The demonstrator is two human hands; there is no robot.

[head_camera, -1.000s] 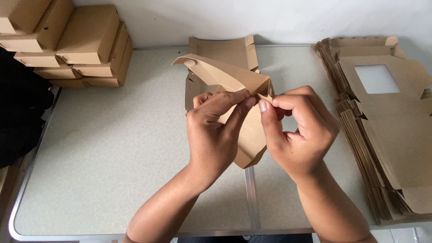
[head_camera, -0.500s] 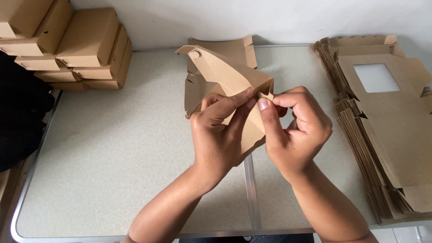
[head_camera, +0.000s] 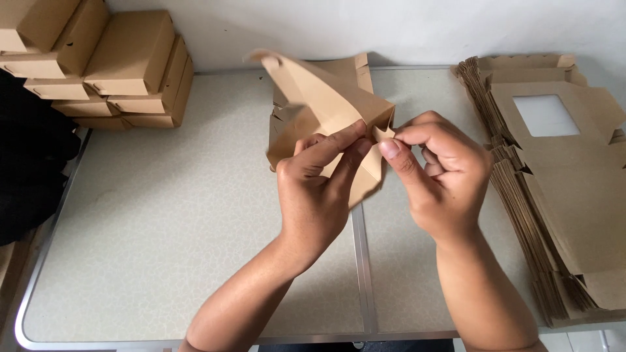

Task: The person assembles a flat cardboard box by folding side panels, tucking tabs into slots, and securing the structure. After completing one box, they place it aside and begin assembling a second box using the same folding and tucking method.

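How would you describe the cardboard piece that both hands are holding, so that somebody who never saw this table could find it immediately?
Look at the pale speckled table, between the finished brown boxes at its far left and the flat stack of windowed blanks on its right. Above the middle, the left hand and right hand pinch one brown cardboard blank. It alone is lifted and half-folded.

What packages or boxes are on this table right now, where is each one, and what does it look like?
Half-folded box blank: brown card, held above the table's middle by the left hand and right hand.
Folded boxes: stacked at the far left corner, brown, rectangular, shut.
Flat blanks: thick pile along the right edge, brown, the top one with a square window.
Another brown card piece: behind the held one, partly hidden.
No labels, signs or screens.
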